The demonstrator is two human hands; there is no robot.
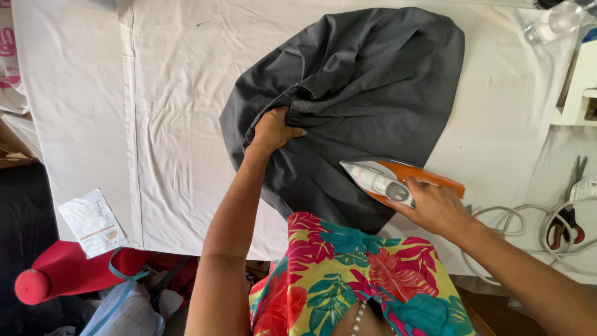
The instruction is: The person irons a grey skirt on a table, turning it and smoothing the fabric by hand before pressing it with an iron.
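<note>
While my left hand (273, 129) is bunching the dark grey garment's (367, 81) gathered waist at frame centre to keep it taut, my right hand (435, 205) is gripping the orange-and-white iron (392, 179), pressing the lower hem on the white-covered counter (168, 124).

Iron (398, 180) on garment (360, 93) — scissors (569, 211) far right

Paper slip (93, 222): white, rectangular, small coloured mark at one corner; lies tilted at 8 o'clock on the white table edge (74, 124). White tag (583, 188) at 3 o'clock.
</note>
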